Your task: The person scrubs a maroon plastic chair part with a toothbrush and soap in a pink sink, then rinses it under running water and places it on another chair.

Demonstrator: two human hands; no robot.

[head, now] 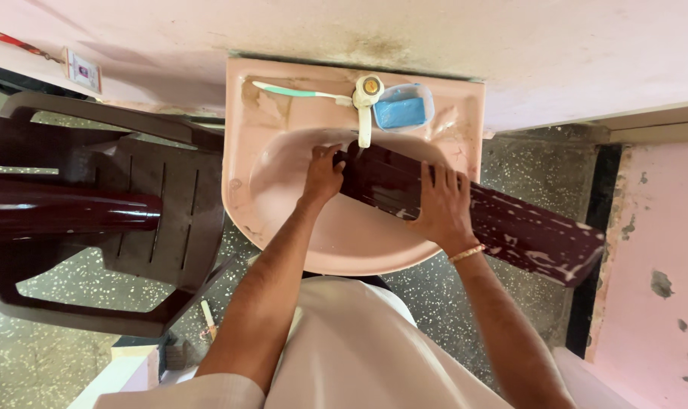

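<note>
Two hands, left (323, 176) and right (442, 206), each grip around one maroon plank (510, 227) over one pink sink (242, 144).

Head view — straight down, close.
</note>
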